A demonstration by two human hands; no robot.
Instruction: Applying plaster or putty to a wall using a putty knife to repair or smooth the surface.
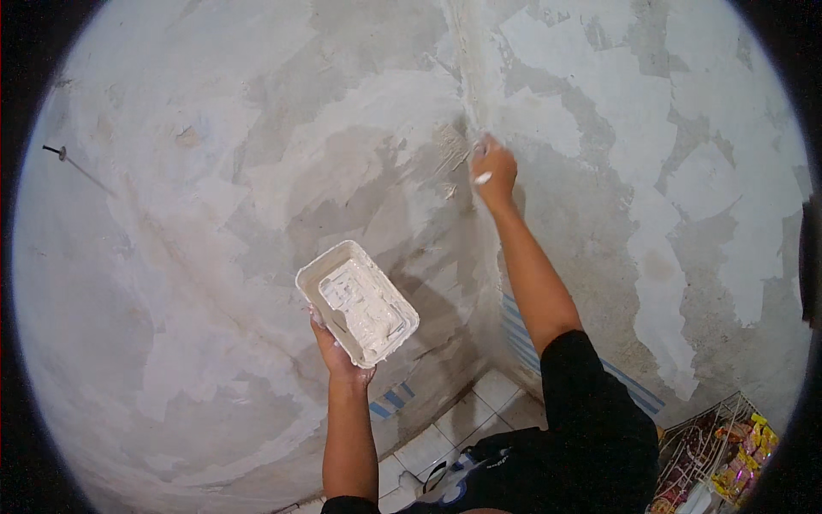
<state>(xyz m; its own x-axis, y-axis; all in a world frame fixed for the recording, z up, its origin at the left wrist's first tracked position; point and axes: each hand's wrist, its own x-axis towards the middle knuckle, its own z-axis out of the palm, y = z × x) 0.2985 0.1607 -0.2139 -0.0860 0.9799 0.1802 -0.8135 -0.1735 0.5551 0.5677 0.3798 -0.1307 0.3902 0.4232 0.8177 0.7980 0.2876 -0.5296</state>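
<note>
My left hand [336,349] is closed on a white rectangular plastic tub [401,349], gripping it from its lower left side. The tub is tilted toward me, and wet off-white filler [370,310] coats its bottom and walls. Farther up and to the right, my right hand [495,174] is closed in a fist close to the wall corner. A white handle end [483,178] pokes out of this fist; the working end of that tool is hidden. Just left of the fist, fresh ridged filler [450,147] is smeared on the wall.
Patchy grey and white walls [342,111] meet in a vertical corner. A nail [58,153] juts out at far left. Blue-striped bands [634,387] run low on the walls above a tiled floor [434,445]. A wire rack [715,454] with colourful packets stands at lower right.
</note>
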